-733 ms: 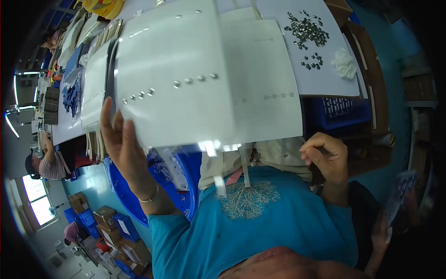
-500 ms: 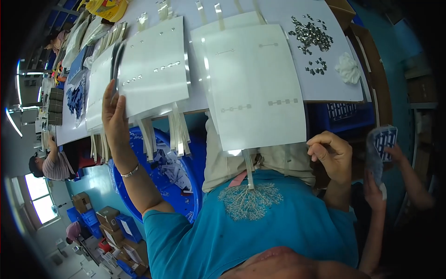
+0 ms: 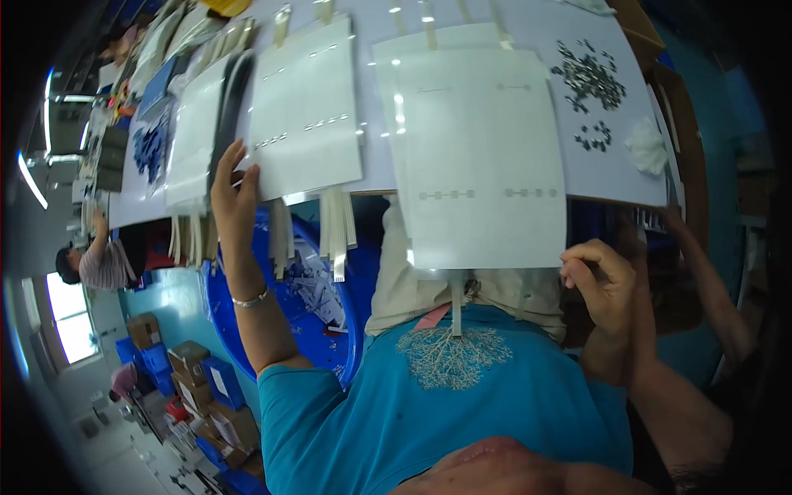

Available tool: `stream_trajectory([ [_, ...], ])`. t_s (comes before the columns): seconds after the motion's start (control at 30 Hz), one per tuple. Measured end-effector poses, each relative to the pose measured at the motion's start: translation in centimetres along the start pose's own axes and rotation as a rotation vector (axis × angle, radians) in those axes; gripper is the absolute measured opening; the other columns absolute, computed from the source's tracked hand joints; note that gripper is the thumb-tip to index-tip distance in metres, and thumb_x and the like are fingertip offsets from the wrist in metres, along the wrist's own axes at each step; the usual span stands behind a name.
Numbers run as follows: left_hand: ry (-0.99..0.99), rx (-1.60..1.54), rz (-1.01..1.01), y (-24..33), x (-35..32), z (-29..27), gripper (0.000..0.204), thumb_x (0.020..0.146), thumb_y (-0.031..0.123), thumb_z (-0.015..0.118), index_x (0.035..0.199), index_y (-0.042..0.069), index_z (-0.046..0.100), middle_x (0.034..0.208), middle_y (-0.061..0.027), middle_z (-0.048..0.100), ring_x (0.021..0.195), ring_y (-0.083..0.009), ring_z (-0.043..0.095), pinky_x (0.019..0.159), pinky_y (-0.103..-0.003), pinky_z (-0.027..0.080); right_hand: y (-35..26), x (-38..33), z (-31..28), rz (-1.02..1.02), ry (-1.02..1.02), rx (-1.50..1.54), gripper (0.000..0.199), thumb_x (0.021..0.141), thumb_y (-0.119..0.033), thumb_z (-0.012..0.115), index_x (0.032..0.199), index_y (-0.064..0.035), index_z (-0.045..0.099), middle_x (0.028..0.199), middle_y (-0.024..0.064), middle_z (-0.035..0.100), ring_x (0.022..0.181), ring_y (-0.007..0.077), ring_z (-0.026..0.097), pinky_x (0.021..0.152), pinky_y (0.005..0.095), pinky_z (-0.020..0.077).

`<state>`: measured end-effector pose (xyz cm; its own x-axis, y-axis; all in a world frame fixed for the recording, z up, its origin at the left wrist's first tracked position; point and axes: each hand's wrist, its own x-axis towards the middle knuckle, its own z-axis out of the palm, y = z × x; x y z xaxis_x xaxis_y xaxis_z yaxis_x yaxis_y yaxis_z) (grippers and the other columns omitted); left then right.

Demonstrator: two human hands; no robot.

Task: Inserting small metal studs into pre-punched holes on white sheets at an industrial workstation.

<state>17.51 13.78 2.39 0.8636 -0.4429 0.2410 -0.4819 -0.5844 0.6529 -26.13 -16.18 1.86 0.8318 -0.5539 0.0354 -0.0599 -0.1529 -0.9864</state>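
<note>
Single fisheye view from head height, facing steeply down over own chest toward the white table (image 3: 371, 177), close to raised hands; edges bend near the dark rim; no second view.

bright overhead light throws small glare spots on the glossy white sheets (image 3: 483, 157); a window (image 3: 70, 326) at lower left blows out. fisheye bends edges, corners go black, far rim soft.

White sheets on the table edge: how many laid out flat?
3, maybe more hidden under stacks. Large sheet in front of the right hand; middle sheet beside it; left sheet past the left hand, which touches the middle sheet's corner.
</note>
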Motion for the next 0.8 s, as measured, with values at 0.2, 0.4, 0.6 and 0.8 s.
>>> stream_trajectory([
  [0.2, 0.049, 0.098, 0.044, -5.6, 1.4, -1.8, 0.053, 0.100, 0.002, 0.068, 0.153, 0.009, 0.062, 0.143, -0.0081, 0.071, 0.077, -0.0057, 0.056, 0.070, -0.023, 0.049, 0.3, 0.6, 0.4, -0.107, 0.028, -0.109, 0.008, 0.097, 0.001, 0.077, 0.104, 0.0016, 0.077, 0.094, 0.0081, 0.075, 0.076, 0.0099, 0.067, 0.067, 0.0237, 0.0521],
  [0.4, 0.098, 0.217, 0.195, -5.0, 2.7, 0.7, 0.049, 0.102, 0.007, 0.069, 0.150, 0.016, 0.065, 0.107, -0.0033, 0.075, 0.068, -0.0089, 0.048, 0.064, -0.027, 0.046, 0.7, 0.1, -0.5, -0.220, 0.419, -0.353, 0.018, 0.087, 0.000, 0.088, 0.088, -0.0009, 0.070, 0.087, 0.0042, 0.069, 0.069, 0.0069, 0.063, 0.058, 0.0237, 0.0488],
  [0.6, 0.048, 0.300, 0.052, -3.7, 2.9, -0.5, 0.046, 0.103, 0.007, 0.067, 0.149, 0.014, 0.066, 0.111, -0.0092, 0.075, 0.079, -0.0129, 0.062, 0.071, -0.029, 0.051, 1.9, 0.9, 0.1, -0.408, 0.369, -0.475, 0.020, 0.084, -0.006, 0.091, 0.088, -0.0052, 0.071, 0.084, 0.0043, 0.071, 0.066, 0.0146, 0.068, 0.056, 0.0268, 0.0510],
  [0.8, 0.069, 0.157, -0.033, -2.1, 3.1, 0.4, 0.044, 0.106, 0.003, 0.060, 0.150, 0.004, 0.062, 0.150, -0.0170, 0.065, 0.133, -0.0271, 0.064, 0.110, -0.036, 0.050, 3.9, 1.4, 1.6, -0.499, 0.333, -0.510, 0.018, 0.085, -0.010, 0.090, 0.088, -0.0058, 0.073, 0.084, 0.0051, 0.072, 0.071, 0.0224, 0.074, 0.059, 0.0322, 0.0595],
])
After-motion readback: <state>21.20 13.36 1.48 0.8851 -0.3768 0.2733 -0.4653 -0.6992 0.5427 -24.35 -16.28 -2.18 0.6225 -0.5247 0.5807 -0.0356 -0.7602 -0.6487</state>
